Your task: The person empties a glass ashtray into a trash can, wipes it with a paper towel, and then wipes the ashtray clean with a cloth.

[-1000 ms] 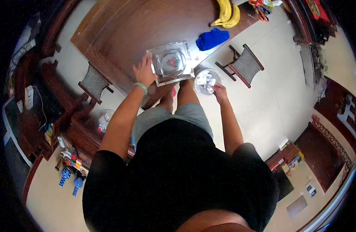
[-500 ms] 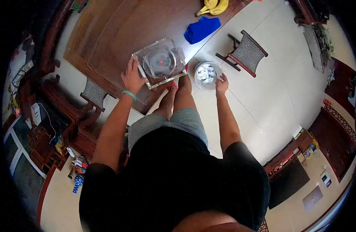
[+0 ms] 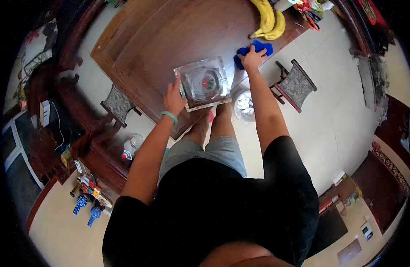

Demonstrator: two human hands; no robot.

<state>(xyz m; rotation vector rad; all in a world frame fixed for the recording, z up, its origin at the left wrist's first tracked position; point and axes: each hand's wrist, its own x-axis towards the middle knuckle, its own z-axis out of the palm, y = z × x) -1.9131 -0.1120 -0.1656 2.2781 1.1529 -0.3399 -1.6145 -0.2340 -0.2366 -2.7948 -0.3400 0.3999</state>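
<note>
A square clear-glass ashtray (image 3: pixel 223 75) with a round hollow lies near the table's edge, a small red mark showing through its middle. My left hand (image 3: pixel 174 99), with a green bangle at the wrist, grips the ashtray's left side, one finger stretched along the rim. Farther up and to the right, my right hand (image 3: pixel 254 58) is closed on a blue cloth (image 3: pixel 263 46), which bunches under the fingers on the tabletop. Part of the cloth is hidden by that hand. Below my right forearm, a clear bin (image 3: pixel 239 116) holding crumpled white paper is partly covered.
Bananas (image 3: pixel 276 27) lie on the dark wooden table (image 3: pixel 147 49) just beyond the cloth. Scissors (image 3: pixel 312 23) and packets are at its far corner. Folding stools (image 3: pixel 295 84) stand on the tiled floor at either side. A plastic bottle (image 3: pixel 128 150) is at the lower left.
My right hand has left the bin's rim and moved up onto the blue cloth, which is now bunched. My left hand stays at the ashtray. The view has shifted.
</note>
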